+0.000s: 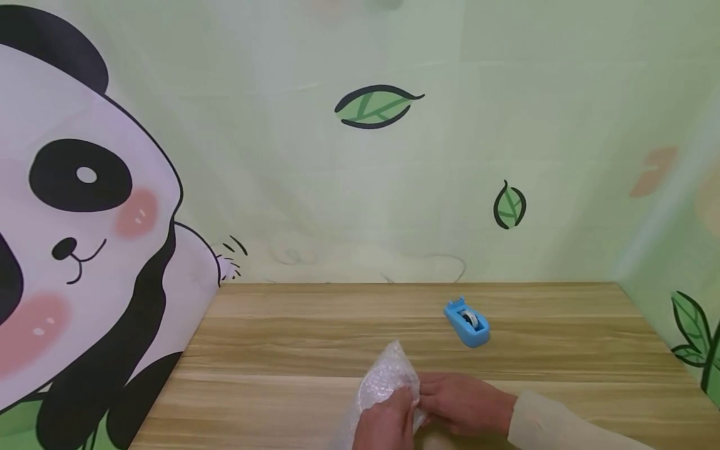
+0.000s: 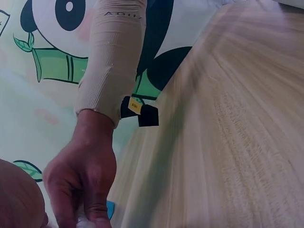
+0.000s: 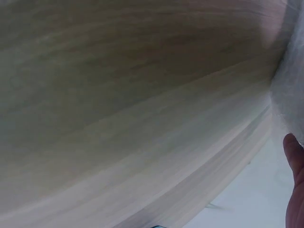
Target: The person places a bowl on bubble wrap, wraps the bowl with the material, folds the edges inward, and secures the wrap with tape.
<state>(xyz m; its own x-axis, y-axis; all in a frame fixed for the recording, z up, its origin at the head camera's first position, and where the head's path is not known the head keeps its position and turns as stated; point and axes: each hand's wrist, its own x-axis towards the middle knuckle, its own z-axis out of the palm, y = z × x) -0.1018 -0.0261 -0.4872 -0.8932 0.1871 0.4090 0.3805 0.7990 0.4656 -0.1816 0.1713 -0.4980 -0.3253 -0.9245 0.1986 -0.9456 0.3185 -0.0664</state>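
Observation:
In the head view, a crinkled, clear bubble-wrap bundle (image 1: 387,380) stands at the front of the table, its pointed top tilted up. A rounded edge shows through the wrap; what lies inside cannot be told. My left hand (image 1: 387,420) grips it from the near side, fingers curled. Against its right edge my right hand (image 1: 464,400) pinches the wrap, some fingertips hidden. The left wrist view shows my right hand (image 2: 83,175) pinching a bit of translucent wrap (image 2: 84,221). In the right wrist view a thumb (image 3: 295,166) lies against the wrap (image 3: 290,90).
A blue tape dispenser (image 1: 471,331) with a roll in it stands behind my right hand on the wood-grain table (image 1: 270,344). Behind the table hangs a pale green printed backdrop (image 1: 281,156) with leaves and a panda at the left.

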